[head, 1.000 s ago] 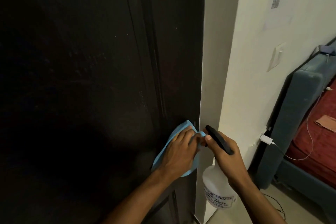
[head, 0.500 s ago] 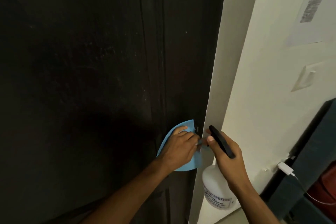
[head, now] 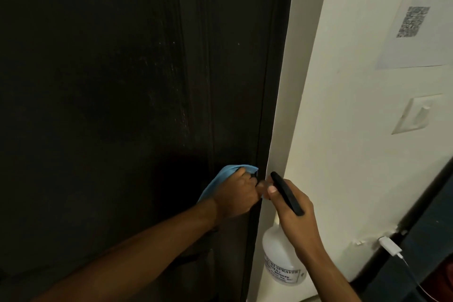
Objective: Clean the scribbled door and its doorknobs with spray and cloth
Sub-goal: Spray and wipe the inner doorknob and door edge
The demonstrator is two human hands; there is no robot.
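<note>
Left hand point(head: 236, 195) gripping blue cloth point(head: 213, 182) against dark door's point(head: 122, 105) edge, nearer than right hand point(head: 291, 213) clutching spray bottle point(head: 282, 260) alongside.

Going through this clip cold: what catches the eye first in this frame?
Low in the frame, the left hand grips a blue cloth against the dark door at its right edge. Beside it, the right hand holds a white spray bottle before the pale wall.

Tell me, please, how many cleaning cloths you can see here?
1: a blue cloth held against the dark door under the left hand, beside the door's edge. Others may lie out of view.
</note>
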